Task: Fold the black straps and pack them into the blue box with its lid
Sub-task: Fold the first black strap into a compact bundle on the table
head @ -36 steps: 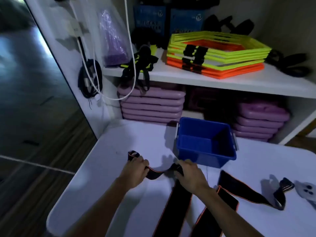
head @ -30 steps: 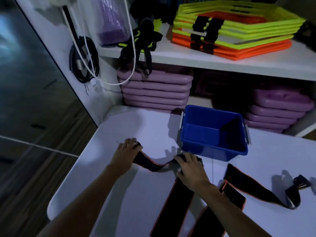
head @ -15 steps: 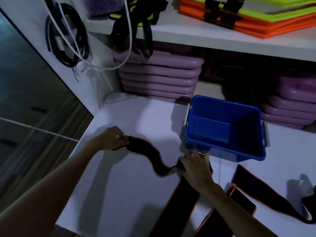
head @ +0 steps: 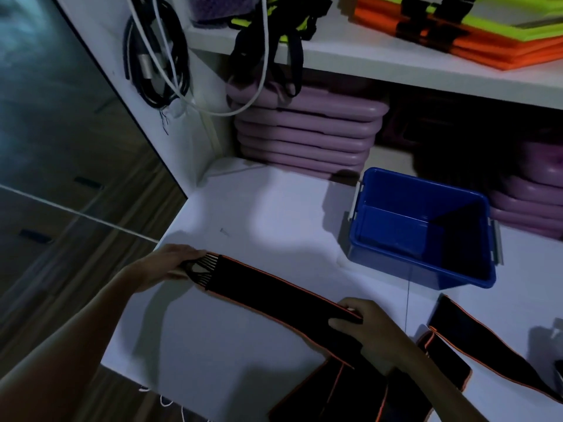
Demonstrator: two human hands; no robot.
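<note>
Evidently early: the blue box sits empty and nothing is folded. The left hand grips the end of one black strap, and the right hand pinches it farther along

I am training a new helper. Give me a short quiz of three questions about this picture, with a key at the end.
1. True or false: a strap already lies inside the blue box.
2. Which hand pinches the looped end of the black strap? A: left hand. B: right hand.
3. Fill in: between the hands, the black strap lies stretched on the white ____.
Key: 1 false, the blue box shows no strap; 2 A; 3 table.
</note>
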